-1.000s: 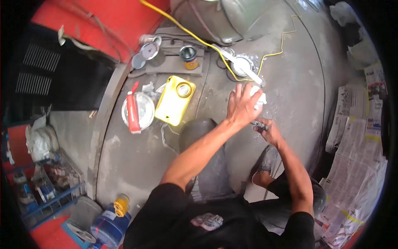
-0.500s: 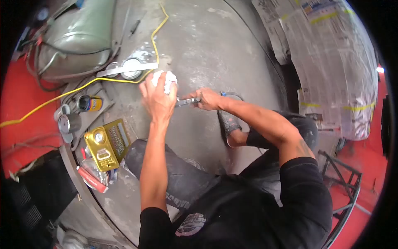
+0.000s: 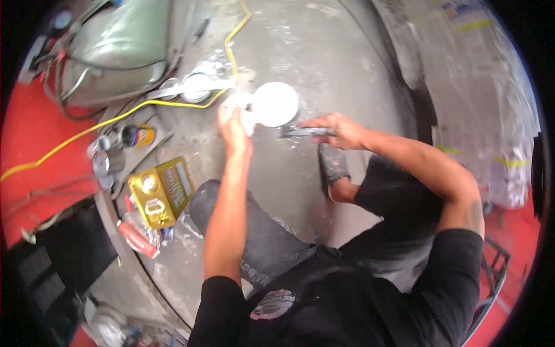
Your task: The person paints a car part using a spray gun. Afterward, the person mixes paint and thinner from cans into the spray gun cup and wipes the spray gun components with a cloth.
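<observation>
My left hand (image 3: 235, 132) is closed on a crumpled white cloth or paper (image 3: 247, 120). Just right of it is a bright white round cup or lid (image 3: 276, 104), its face toward me. My right hand (image 3: 342, 133) grips a grey metal tool that looks like a spray gun (image 3: 309, 132), which points left just below the white round piece. Blur hides whether the two are joined. Under my hands lies the grey floor, and my shoe (image 3: 333, 165) rests below the right hand.
On the left stand a gold rectangular can (image 3: 162, 194), an open small tin (image 3: 136, 136) and a red-handled tool (image 3: 139, 238). A yellow hose (image 3: 124, 113) runs past a round tin (image 3: 196, 87) and a green tank (image 3: 118, 52). A paper-covered panel (image 3: 462, 87) is at right.
My hands have drawn apart, the right one moving right with the tool. The white round piece now shows between them. The whole view has shifted slightly.
</observation>
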A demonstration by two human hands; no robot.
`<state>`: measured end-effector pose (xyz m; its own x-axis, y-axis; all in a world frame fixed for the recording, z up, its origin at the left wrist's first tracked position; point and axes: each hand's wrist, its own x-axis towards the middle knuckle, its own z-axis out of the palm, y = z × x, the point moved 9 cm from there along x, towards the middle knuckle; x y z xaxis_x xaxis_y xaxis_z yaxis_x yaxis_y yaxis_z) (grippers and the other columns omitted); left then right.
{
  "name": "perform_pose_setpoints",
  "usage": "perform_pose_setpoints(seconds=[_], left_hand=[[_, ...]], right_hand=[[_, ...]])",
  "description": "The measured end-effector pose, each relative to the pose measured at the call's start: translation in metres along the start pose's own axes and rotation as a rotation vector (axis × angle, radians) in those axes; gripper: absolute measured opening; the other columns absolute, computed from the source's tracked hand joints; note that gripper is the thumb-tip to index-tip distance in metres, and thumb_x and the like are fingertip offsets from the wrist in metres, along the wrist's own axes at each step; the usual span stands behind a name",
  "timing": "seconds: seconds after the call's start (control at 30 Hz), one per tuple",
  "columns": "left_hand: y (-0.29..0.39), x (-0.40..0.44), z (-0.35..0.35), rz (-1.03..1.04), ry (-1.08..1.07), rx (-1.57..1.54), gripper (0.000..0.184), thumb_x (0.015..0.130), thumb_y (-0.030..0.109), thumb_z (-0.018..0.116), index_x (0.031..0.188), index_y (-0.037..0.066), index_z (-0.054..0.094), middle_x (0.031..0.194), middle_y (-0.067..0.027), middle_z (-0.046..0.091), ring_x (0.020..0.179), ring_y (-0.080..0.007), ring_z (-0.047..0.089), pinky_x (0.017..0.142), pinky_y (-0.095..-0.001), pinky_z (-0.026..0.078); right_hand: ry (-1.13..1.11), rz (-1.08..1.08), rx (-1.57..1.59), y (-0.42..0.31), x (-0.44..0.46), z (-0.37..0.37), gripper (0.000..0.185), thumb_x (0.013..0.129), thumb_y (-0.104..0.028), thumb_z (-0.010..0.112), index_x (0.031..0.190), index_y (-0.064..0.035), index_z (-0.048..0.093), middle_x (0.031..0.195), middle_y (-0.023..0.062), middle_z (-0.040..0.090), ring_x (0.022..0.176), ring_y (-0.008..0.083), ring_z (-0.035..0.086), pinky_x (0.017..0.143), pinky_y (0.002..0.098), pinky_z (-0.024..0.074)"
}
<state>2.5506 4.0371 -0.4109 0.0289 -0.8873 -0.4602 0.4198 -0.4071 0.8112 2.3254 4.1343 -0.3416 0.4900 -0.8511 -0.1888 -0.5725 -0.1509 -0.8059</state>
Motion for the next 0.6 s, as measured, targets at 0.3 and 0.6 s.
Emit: perform_pose_setpoints(seconds=[0.3, 0.6], left_hand=[[0.068, -0.028, 0.056, 0.354, -0.275, 0.764, 0.024, 0.094, 0.016, 0.072, 0.105, -0.004, 0.073, 0.105, -0.0113, 0.072, 0.093, -0.0182, 0.067, 0.082, -0.0333, 0.053], [0.046, -0.073, 0.11, 0.53, -0.596, 1.221, 0.072, 0.078, 0.023, 0.089, 0.14, -0.001, 0.061, 0.126, -0.0186, 0.065, 0.113, -0.0319, 0.066, 0.096, -0.0406, 0.052]], right_hand=[[0.066, 0.168, -0.1, 0.024, -0.012, -0.014, 0.049, 0.093, -0.012, 0.073, 0.141, -0.0102, 0.062, 0.122, 0.0228, 0.072, 0.111, 0.0394, 0.071, 0.093, 0.0477, 0.0573], [0.008, 0.378, -0.072, 0.045, -0.051, 0.01, 0.049, 0.09, -0.01, 0.071, 0.139, -0.011, 0.064, 0.106, 0.0205, 0.073, 0.095, 0.0406, 0.071, 0.078, 0.0506, 0.0553]])
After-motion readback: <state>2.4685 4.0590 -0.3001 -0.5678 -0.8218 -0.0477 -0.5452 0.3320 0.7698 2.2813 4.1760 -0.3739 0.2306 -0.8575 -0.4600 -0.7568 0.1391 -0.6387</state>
